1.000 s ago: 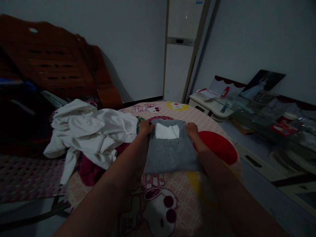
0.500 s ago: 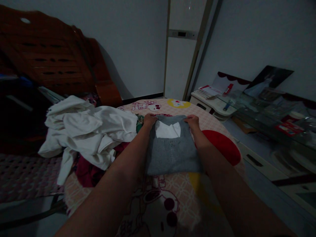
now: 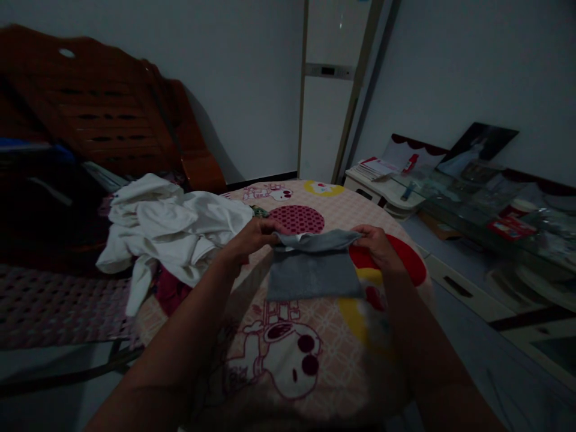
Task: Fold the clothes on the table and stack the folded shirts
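Note:
A grey garment (image 3: 315, 274), partly folded, lies on the round cloth-covered table (image 3: 288, 366). Its far edge is lifted and doubled toward me. My left hand (image 3: 257, 234) pinches the left corner of that raised edge, and my right hand (image 3: 374, 241) grips the right corner. A thin strip of white shows along the fold near the left fingers. To the left of my left hand sits a heap of white clothing (image 3: 175, 222), with a dark red cloth (image 3: 170, 294) partly beneath it.
Behind the heap stands a carved wooden bench (image 3: 103, 120). A tall white cabinet-like unit (image 3: 326, 120) with a small display is against the far wall. At right, a low glass-topped cabinet (image 3: 450, 192) carries papers, a picture and small items.
Both hands have drawn the garment's far edge up and toward me, folding it over. The white patch is now mostly covered, and a dark pink table pattern shows behind.

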`<state>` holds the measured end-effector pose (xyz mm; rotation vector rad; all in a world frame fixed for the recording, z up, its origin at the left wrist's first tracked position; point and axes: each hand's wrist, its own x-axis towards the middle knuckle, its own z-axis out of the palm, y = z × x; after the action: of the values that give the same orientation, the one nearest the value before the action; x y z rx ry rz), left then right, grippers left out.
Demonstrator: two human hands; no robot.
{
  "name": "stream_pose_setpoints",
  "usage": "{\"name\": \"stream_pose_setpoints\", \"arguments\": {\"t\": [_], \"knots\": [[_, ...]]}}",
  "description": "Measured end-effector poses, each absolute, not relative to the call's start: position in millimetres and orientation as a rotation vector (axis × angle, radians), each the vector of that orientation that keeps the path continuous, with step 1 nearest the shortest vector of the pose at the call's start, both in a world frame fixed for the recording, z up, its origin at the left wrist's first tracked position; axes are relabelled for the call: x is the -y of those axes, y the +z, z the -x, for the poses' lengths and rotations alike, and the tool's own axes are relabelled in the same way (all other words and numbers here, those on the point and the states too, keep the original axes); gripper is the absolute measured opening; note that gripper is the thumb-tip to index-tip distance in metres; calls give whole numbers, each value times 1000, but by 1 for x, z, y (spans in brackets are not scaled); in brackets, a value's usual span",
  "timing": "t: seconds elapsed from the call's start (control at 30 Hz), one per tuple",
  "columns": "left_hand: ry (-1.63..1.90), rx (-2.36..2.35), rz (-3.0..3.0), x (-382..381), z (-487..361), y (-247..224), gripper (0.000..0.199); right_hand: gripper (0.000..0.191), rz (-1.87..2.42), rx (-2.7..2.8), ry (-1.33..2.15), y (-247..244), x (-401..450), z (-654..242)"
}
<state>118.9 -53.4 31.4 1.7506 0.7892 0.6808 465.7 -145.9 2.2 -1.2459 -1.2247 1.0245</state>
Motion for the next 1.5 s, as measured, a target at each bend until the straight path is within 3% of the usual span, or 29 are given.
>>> {"name": "stream_pose_setpoints", "arguments": {"t": [0.13, 0.27, 0.47, 0.73, 0.83, 0.97, 1.07, 1.23, 1.5], "knots": [[422, -722, -1821, 72, -112, 9, 24, 22, 1396, 1380, 1200, -6, 168, -467], [417, -753, -1831, 72, -114, -15, 22, 23, 1439, 1404, 1193, -8, 169, -467], [559, -729, -1733, 77, -107, -1, 24, 24, 1317, 1288, 1167, -1, 175, -468], [225, -575, -1827, 87, -104, -3, 26, 27, 1330, 1603, 1355, -6, 180, -472], [309, -608, -1822, 84, -105, -5, 35, 30, 1370, 1522, 1214, -8, 176, -470], [748, -784, -1956, 80, -117, -4, 40, 32, 1373, 1346, 824, -13, 164, -460], [874, -850, -2224, 82, -133, -8, 42, 34, 1367, 1467, 611, -20, 155, -447], [627, -840, -2622, 92, -156, -42, 65, 44, 1356, 1982, 376, -47, 147, -429], [409, -855, -2777, 94, -157, -57, 68, 48, 1496, 2262, 224, -63, 148, -423]]}}
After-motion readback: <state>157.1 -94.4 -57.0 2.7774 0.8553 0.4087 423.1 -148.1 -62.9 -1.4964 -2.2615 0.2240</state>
